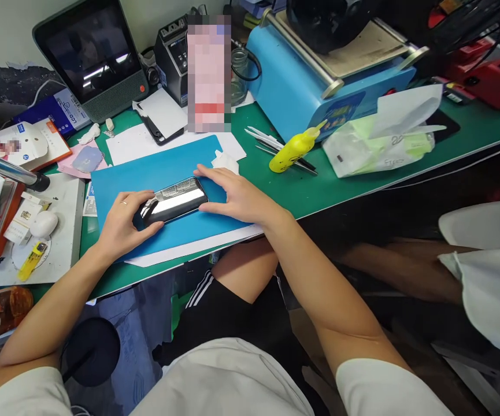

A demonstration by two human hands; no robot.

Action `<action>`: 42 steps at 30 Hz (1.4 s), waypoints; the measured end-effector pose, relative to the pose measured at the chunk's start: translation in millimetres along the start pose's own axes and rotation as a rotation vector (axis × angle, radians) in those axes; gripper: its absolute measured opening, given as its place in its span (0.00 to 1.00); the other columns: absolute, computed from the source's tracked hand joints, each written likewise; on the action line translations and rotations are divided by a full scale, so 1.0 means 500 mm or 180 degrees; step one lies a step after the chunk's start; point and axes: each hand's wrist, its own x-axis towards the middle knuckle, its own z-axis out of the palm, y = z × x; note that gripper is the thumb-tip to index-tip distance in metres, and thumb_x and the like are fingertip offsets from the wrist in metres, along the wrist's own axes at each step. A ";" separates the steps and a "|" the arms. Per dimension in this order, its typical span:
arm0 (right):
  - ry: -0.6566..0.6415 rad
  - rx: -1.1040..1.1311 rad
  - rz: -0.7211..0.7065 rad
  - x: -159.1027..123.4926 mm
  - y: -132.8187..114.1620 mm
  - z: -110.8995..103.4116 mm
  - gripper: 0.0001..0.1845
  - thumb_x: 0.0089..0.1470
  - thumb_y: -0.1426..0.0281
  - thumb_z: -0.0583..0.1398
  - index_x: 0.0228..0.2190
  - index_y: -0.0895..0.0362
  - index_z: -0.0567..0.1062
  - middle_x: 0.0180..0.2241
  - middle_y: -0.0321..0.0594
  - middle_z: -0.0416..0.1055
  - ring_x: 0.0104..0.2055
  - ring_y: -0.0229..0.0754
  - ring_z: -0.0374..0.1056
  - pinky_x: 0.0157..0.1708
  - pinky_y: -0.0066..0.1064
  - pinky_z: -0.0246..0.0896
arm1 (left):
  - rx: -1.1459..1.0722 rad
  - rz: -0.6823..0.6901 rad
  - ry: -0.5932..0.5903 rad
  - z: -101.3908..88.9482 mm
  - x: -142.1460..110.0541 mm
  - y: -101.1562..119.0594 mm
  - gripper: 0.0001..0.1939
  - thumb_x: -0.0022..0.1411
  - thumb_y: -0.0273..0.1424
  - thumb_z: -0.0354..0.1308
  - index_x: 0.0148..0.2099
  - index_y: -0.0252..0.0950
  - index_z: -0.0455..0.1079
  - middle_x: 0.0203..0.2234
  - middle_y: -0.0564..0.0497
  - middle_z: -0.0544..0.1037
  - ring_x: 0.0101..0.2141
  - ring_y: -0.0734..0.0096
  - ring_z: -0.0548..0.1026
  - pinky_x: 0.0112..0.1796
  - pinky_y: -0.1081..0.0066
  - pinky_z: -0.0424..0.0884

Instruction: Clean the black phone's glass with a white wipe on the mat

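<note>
"Smartphone [176,199] first: where do we have it?"

"On the blue mat [145,170], which lies across our green desk [295,196]. Its glossy face throws back a bright white band of light."

"And how do we have hold of it?"

"Our left hand [123,222] is around its left end, thumb at the near edge and fingers at the far one. Our right hand [241,196] is spread wide at the other end, thumb by the near corner; whether that thumb touches, we cannot tell."

"What else do we see about it?"

"Crumpled tissue [226,163] just beyond our right hand, then a yellow squeeze bottle [291,153] and a tissue pack [362,153] farther right. Off to our left, a yellow lighter [32,261] lies near a rounded white case [44,224]."
</note>
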 end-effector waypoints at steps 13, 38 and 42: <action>-0.0049 -0.0387 -0.0094 -0.005 0.001 0.006 0.42 0.63 0.57 0.66 0.73 0.47 0.62 0.71 0.44 0.67 0.73 0.62 0.62 0.72 0.63 0.58 | -0.0054 0.0096 -0.0009 0.001 -0.002 -0.002 0.25 0.68 0.49 0.64 0.60 0.42 0.72 0.62 0.43 0.79 0.60 0.49 0.75 0.60 0.48 0.70; -0.0138 -0.0474 -0.0035 -0.004 -0.007 0.005 0.42 0.63 0.57 0.64 0.73 0.50 0.62 0.71 0.48 0.67 0.72 0.64 0.61 0.71 0.64 0.58 | -0.0095 0.0260 0.0072 0.010 -0.005 -0.007 0.23 0.69 0.47 0.65 0.59 0.42 0.74 0.62 0.42 0.79 0.59 0.48 0.75 0.59 0.46 0.71; -0.0118 -0.0475 -0.0043 -0.004 -0.007 0.005 0.41 0.63 0.57 0.64 0.73 0.51 0.63 0.71 0.48 0.67 0.72 0.63 0.62 0.70 0.64 0.59 | -0.0093 0.0264 0.0059 0.010 -0.003 -0.007 0.22 0.69 0.47 0.65 0.58 0.41 0.75 0.62 0.42 0.79 0.58 0.47 0.75 0.59 0.46 0.71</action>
